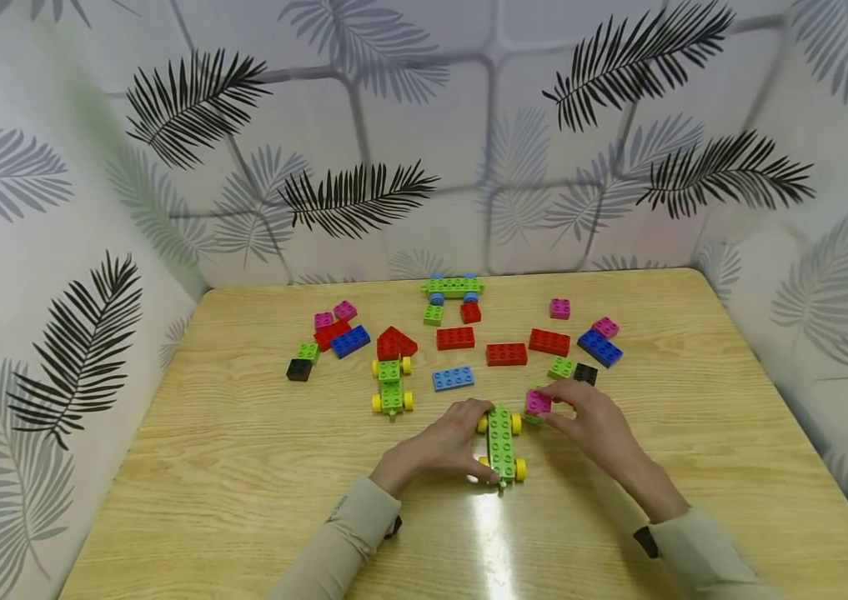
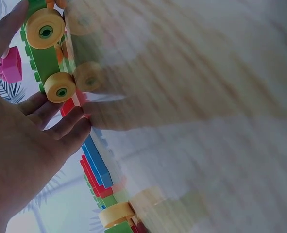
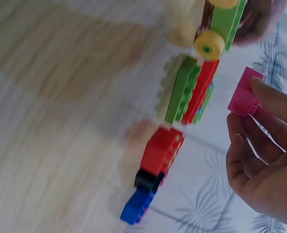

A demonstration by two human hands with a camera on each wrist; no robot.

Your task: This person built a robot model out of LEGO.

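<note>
My left hand (image 1: 449, 446) grips a green toy car base (image 1: 500, 442) by its two ends, thumb at the near end and fingers at the far end. The base has yellow wheels (image 2: 45, 29) and bare studs on top. To its right, my right hand (image 1: 596, 421) pinches a pink brick (image 1: 539, 402) between thumb and fingers. The pink brick (image 3: 245, 92) is held above the table in the right wrist view. Partly hidden under it in the head view, a green brick (image 3: 182, 92) sits on the table.
A second green car base (image 1: 391, 390) with yellow wheels stands at left, and a blue-wheeled one (image 1: 454, 287) at the back. Between lie a light blue brick (image 1: 453, 378) and several red bricks (image 1: 506, 354). A dark blue brick (image 1: 599, 347) and a black brick (image 1: 585, 373) lie right.
</note>
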